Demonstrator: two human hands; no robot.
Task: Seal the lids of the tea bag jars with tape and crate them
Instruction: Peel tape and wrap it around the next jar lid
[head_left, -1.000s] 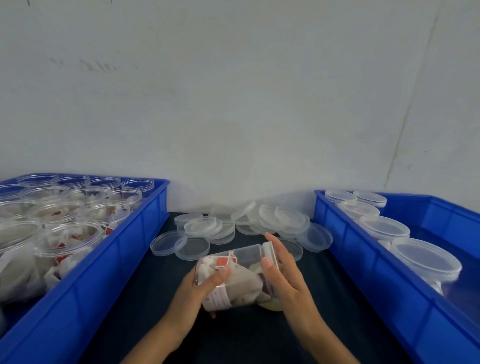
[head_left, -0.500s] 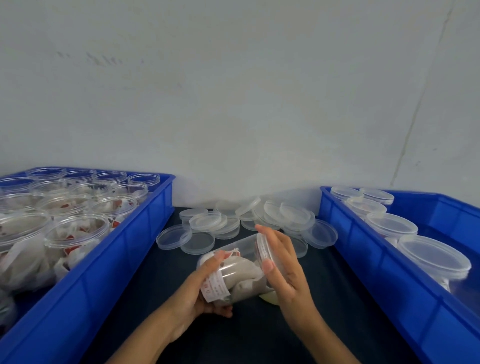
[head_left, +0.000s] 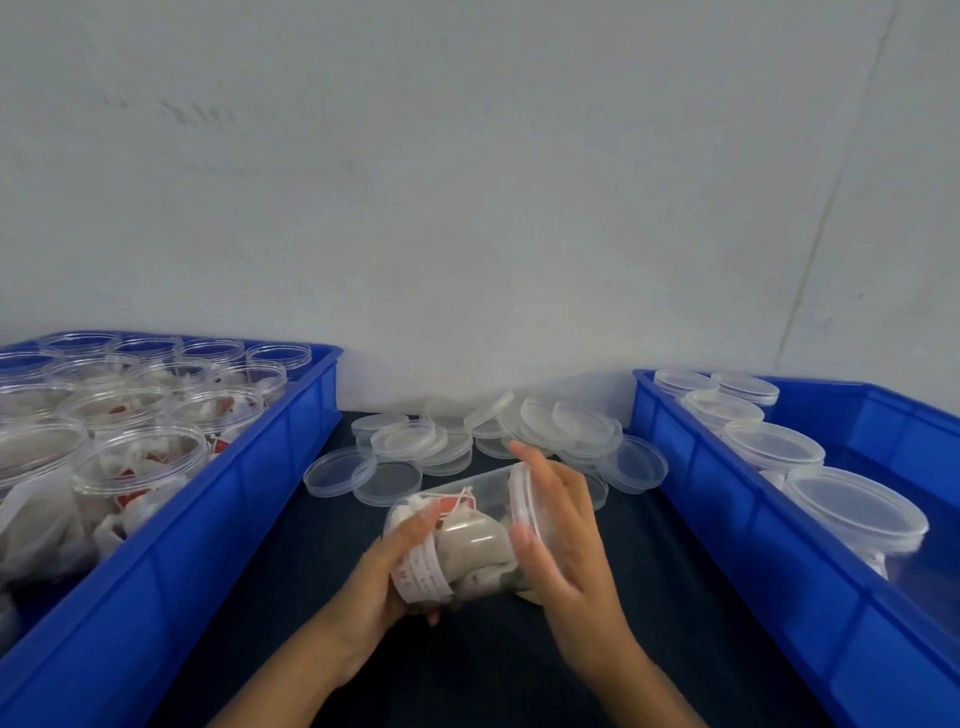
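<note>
left hand (head_left: 387, 577) gripping tea bag jar (head_left: 460, 540) base, fingers curling round | jar lying sideways above dark table (head_left: 467, 670) | right hand (head_left: 563, 535) fingers cupping lid (head_left: 521, 499) end | blurred

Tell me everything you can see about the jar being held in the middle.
The jar is clear plastic, lying on its side above the dark table, packed with white tea bags with red tags. A white lid sits on its right end. The left hand grips its base end; the right hand covers the lid. A printed white strip wraps its body.
</note>
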